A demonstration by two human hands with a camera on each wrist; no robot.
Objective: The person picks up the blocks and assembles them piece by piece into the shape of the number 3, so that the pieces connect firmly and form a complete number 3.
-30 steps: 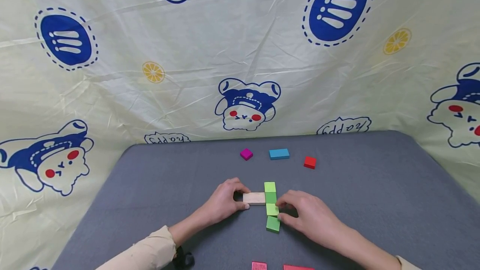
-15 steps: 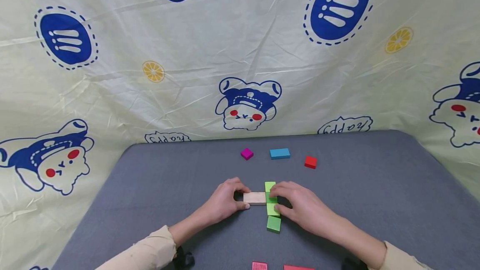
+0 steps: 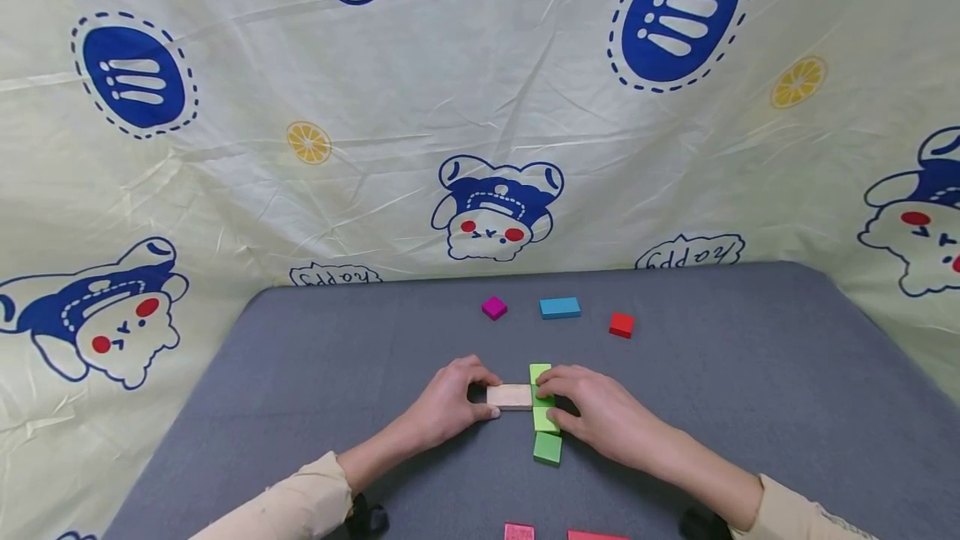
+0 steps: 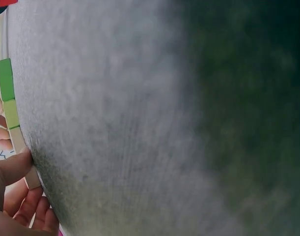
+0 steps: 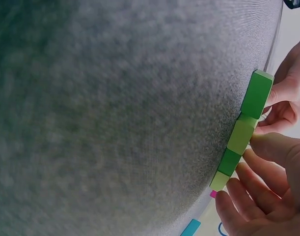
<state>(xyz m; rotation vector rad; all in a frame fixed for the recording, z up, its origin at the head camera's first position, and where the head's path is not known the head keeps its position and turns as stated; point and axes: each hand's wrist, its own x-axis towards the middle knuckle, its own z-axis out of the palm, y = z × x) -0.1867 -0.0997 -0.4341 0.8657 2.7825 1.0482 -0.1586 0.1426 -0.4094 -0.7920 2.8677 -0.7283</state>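
Observation:
In the head view, my left hand (image 3: 450, 402) pinches the left end of a plain wooden block (image 3: 509, 397), thumb on the near side and fingers on the far side. Its right end meets a row of light and dark green blocks. My right hand (image 3: 615, 419) touches the right side of this row, thumb by a light green block (image 3: 543, 419) and fingertips at a dark green block (image 3: 538, 397). Another light green block (image 3: 538, 372) tops the row. The nearest dark green block (image 3: 547, 448) sits slightly askew. In the right wrist view, the fingers (image 5: 255, 184) lie along the row's side.
On the grey cloth-covered table (image 3: 337, 340), a magenta block (image 3: 494, 308), a blue block (image 3: 559, 307) and a red block (image 3: 621, 325) lie farther back. A pink block (image 3: 519, 532) and a red block (image 3: 597, 535) show at the bottom edge. A printed curtain (image 3: 390, 190) hangs behind.
My right hand has shifted away from me along the green row, from the light green block's edge up to the dark green block. The left hand and the wooden block have stayed put.

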